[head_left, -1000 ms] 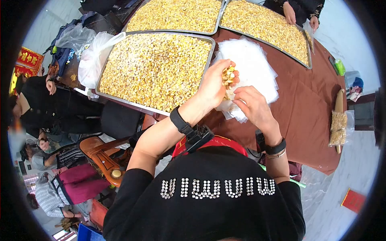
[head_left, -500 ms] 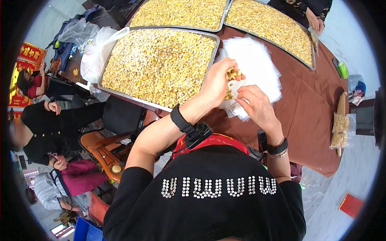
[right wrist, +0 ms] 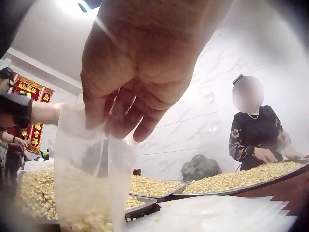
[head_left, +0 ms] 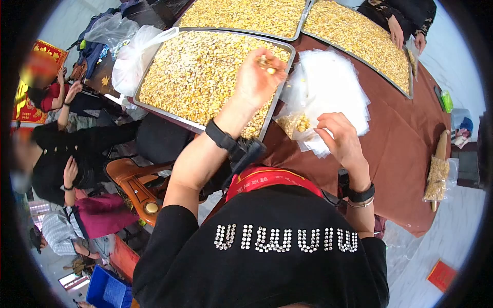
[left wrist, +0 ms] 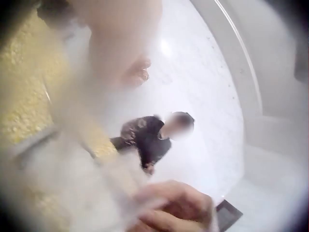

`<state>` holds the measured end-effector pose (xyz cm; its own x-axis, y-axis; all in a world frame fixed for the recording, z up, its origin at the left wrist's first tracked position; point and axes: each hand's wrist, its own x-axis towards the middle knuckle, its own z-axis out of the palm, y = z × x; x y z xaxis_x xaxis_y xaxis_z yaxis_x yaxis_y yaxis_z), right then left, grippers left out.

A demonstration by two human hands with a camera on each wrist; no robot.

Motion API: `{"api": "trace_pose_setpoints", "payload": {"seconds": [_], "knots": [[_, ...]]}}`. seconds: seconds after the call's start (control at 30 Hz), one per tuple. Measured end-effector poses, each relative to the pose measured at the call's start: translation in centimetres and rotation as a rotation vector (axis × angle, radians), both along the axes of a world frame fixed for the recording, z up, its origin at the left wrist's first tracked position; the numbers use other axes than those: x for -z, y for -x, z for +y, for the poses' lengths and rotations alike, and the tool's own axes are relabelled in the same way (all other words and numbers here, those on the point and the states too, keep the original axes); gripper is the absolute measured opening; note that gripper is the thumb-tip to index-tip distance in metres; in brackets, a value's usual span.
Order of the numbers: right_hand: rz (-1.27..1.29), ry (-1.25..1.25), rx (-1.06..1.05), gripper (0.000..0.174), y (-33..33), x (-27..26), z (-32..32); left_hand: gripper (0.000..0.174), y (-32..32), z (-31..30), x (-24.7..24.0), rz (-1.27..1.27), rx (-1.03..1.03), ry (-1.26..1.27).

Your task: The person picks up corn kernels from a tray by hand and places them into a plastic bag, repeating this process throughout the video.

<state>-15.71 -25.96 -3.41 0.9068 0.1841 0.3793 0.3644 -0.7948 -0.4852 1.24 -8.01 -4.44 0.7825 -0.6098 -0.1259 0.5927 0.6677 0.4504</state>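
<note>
My left hand (head_left: 255, 79) is over the right edge of the near-left tray (head_left: 268, 115) of yellow and white corn kernels, with a few kernels (head_left: 268, 66) in its curled fingers. In the head view, my right hand (head_left: 341, 138) stays beside a clear plastic bag (head_left: 294, 102), its fingers bent at the mouth. The right wrist view has the right hand (right wrist: 137, 67) pinching the upright bag (right wrist: 84, 179) by its top edge, with kernels (right wrist: 94, 221) lying in the bottom. In the left wrist view, the near hand is blurred.
A stack of clear flat bags (head_left: 334, 87) lies on the brown tablecloth (head_left: 390, 169). Two more corn trays stand behind, with another person's hands (head_left: 395, 33) at the far right one. A filled bag (head_left: 436, 177) is at the right edge, a white plastic bag (head_left: 136, 66) at left.
My left hand has moved from above the bag to the left, over the tray, with fewer kernels showing in it. More kernels show in the bag. The right hand stays at the bag.
</note>
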Motion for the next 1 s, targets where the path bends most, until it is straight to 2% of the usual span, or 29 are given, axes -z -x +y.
{"api": "trace_pose_setpoints", "payload": {"seconds": [0.07, 0.13, 0.17, 0.23, 0.27, 0.33, 0.37, 0.43, 0.47, 0.5, 0.57, 0.63, 0.7, 0.73, 0.77, 0.83, 0.87, 0.9, 0.97, 1.0], "knots": [[0.016, -0.013, 0.015, 0.008, 0.1, -0.1, 0.0, 0.016, -2.3, 2.2, 2.1, -0.004, -0.075, -0.084], [0.001, -0.014, 0.009, 0.008, 0.0, -0.1, 0.1, 0.018, -3.6, 4.0, 5.3, -0.417, -0.111, -0.942], [-0.014, -0.011, 0.013, 0.008, 0.0, -0.1, 0.2, 0.018, -3.8, 4.6, 7.1, -0.414, -0.118, -0.946], [-0.012, -0.012, 0.004, 0.008, -0.1, 0.0, 0.2, 0.026, -4.1, 5.6, 10.6, -1.057, 0.101, -1.516], [-0.009, -0.011, 0.004, 0.008, -0.2, 0.1, 0.2, 0.026, -4.1, 5.5, 12.4, -1.054, 0.098, -1.518], [-0.003, -0.024, 0.0, 0.009, -0.2, 0.2, 0.2, 0.03, -3.9, 4.3, 14.8, -1.547, 0.083, -1.637], [0.004, -0.036, -0.003, 0.009, -0.1, 0.2, 0.1, 0.03, -3.2, 3.6, 14.0, -1.544, 0.08, -1.635], [0.02, -0.031, -0.003, 0.009, 0.0, 0.1, 0.0, 0.034, -1.1, 2.8, 12.7, -1.809, 0.269, -1.844], [0.032, -0.031, -0.001, 0.01, 0.0, 0.0, 0.0, 0.029, -0.4, 2.9, 13.1, -1.953, 0.214, -1.837], [0.03, -0.029, -0.002, 0.01, 0.1, 0.1, -0.1, 0.029, 0.0, 3.1, 12.8, -1.953, 0.21, -1.838], [0.038, -0.019, 0.007, 0.01, 0.1, 0.3, -0.1, 0.021, 0.0, 4.1, 12.2, -2.117, 0.34, -1.771], [0.037, -0.027, 0.001, 0.01, 0.3, 0.3, 0.0, 0.017, -0.9, 5.3, 11.7, -2.143, 0.271, -1.685], [0.033, -0.028, -0.006, 0.009, 0.1, 0.2, 0.1, 0.017, -2.2, 5.8, 11.7, -1.614, 0.322, -1.892], [0.035, -0.04, -0.004, 0.01, 0.0, 0.1, 0.3, 0.019, -2.5, 6.4, 11.7, -1.466, 0.089, -1.798], [0.035, -0.052, -0.004, 0.01, -0.1, 0.1, 0.4, 0.019, -2.9, 6.9, 11.9, -1.462, 0.077, -1.799], [0.016, -0.028, 0.007, 0.01, -0.3, 0.1, 0.4, 0.019, -3.9, 7.5, 11.4, -0.864, -0.186, -1.263], [0.0, -0.013, 0.025, 0.011, -0.6, 0.1, 0.5, 0.019, -3.8, 7.4, 10.8, -0.349, -0.137, -1.058], [-0.023, -0.007, 0.015, 0.011, -1.0, 0.2, 0.4, 0.019, -3.9, 7.8, 10.3, -0.364, -0.158, -1.052], [0.049, -0.023, 0.042, 0.011, -1.1, 0.5, 0.1, 0.023, -3.6, 8.7, 9.7, 0.179, -0.049, -0.326], [0.063, 0.002, 0.018, 0.011, -1.3, 0.2, -0.1, 0.023, -3.3, 8.5, 9.5, 0.265, -0.116, -0.216]]}}
